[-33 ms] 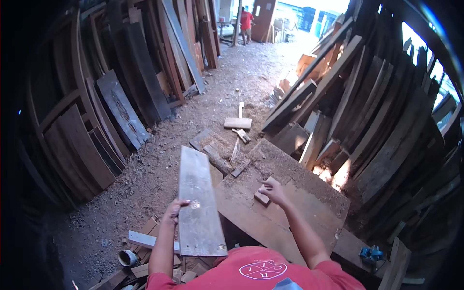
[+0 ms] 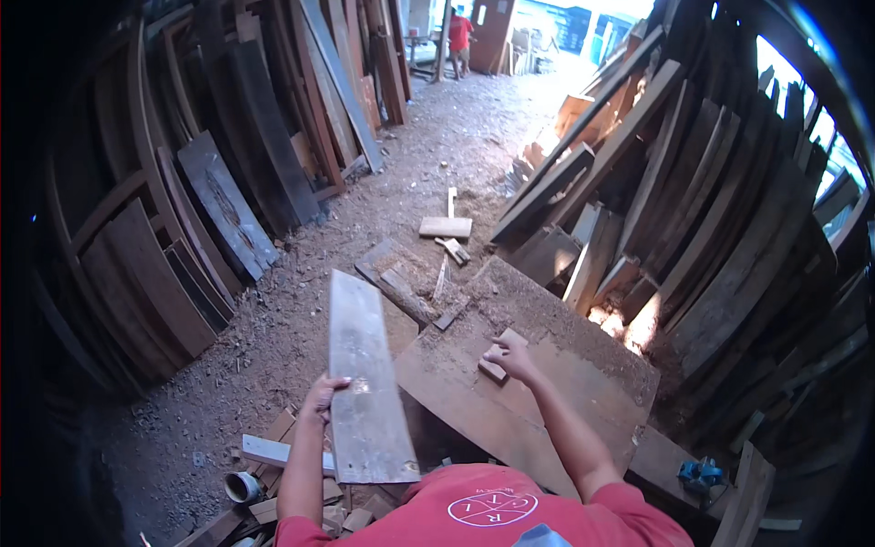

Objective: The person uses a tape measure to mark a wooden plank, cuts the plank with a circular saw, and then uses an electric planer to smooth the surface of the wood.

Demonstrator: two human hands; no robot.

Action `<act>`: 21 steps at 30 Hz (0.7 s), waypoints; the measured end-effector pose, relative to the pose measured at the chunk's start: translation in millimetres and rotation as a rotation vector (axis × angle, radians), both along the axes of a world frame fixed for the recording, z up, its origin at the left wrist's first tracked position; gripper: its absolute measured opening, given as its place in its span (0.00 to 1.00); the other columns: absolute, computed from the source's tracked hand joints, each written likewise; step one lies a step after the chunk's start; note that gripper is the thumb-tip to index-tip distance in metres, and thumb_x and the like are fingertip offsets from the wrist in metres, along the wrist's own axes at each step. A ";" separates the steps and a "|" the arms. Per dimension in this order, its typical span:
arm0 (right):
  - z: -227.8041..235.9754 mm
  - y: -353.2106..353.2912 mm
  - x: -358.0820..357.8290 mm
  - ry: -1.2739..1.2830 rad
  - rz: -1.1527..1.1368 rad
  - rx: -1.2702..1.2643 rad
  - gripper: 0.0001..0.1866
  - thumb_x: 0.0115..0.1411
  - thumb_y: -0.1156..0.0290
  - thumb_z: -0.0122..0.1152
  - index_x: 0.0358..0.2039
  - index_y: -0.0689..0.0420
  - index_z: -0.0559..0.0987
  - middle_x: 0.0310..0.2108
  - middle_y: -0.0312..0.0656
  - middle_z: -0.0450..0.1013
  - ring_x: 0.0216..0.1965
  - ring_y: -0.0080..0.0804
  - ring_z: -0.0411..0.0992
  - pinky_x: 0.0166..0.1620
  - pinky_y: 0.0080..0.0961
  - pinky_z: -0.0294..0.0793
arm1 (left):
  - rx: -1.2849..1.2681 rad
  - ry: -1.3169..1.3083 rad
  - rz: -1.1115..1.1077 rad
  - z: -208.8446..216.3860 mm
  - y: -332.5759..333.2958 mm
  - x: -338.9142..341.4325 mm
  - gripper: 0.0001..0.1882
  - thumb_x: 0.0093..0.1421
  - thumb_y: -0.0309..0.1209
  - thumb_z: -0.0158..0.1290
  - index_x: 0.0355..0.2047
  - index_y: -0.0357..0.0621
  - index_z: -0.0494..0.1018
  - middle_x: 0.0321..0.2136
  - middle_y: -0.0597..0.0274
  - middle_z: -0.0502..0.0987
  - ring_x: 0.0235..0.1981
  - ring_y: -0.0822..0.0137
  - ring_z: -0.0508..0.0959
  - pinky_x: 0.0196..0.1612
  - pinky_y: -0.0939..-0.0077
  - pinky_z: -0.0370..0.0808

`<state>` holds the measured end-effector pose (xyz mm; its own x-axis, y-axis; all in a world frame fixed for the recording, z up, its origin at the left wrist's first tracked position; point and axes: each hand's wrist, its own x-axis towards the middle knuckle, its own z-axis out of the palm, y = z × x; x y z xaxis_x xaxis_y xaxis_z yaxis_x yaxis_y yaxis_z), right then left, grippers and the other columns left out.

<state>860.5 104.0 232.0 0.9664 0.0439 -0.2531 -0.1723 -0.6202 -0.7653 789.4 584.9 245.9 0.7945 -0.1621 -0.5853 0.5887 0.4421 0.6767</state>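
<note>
My left hand grips the left edge of a long, weathered wooden board, thumb on its face. The board is held tilted beside the worktable, its near end close to my shirt. On the worktable, my right hand is closed over a small rectangular wooden block that lies on the brown surface. Some of its fingers are hidden behind the hand, and part of the block is covered.
Sawdust covers the table's far part. Beyond it lie a flat wooden piece and scraps. Planks lean on the left and right. A blue tool sits at lower right, a white pipe at lower left. A person stands far off.
The board in my left hand has shifted slightly left and turned a little. My right hand stays on the wooden block.
</note>
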 end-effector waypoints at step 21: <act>-132.3 -39.0 50.3 0.234 0.218 -0.727 0.67 0.40 0.40 0.84 0.78 0.30 0.53 0.77 0.62 0.47 0.78 0.65 0.44 0.76 0.60 0.51 | 1.104 -0.634 -0.620 79.2 -13.5 -57.9 0.36 0.57 0.33 0.64 0.67 0.49 0.71 0.50 0.39 0.83 0.51 0.50 0.85 0.56 0.61 0.79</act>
